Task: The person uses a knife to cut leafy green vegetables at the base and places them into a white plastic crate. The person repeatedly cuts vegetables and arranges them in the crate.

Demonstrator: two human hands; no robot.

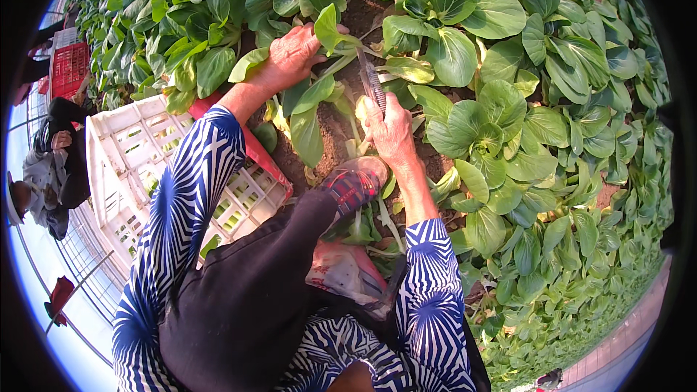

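My left hand [291, 60] is closed around a leafy bok choy plant [313, 98], its fingers partly hidden behind an upright leaf. Pale stalks and drooping leaves of this plant spread below and to the right of the hand. In my right hand [389, 128] is a knife [373, 79] with a ribbed handle. Its blade points up and away from me, and the tip is at the stalks beside my left hand. Brown soil [332, 133] and loose leaves lie beneath both hands, just beyond my shoe [359, 179].
A white plastic crate [136, 141] with greens inside stands at my left, a red strip [267, 158] along its near side. Dense bok choy [490, 136] grows ahead and right. A red crate [69, 71] and a seated person [52, 169] are farther left. A printed bag [346, 269] lies beneath me.
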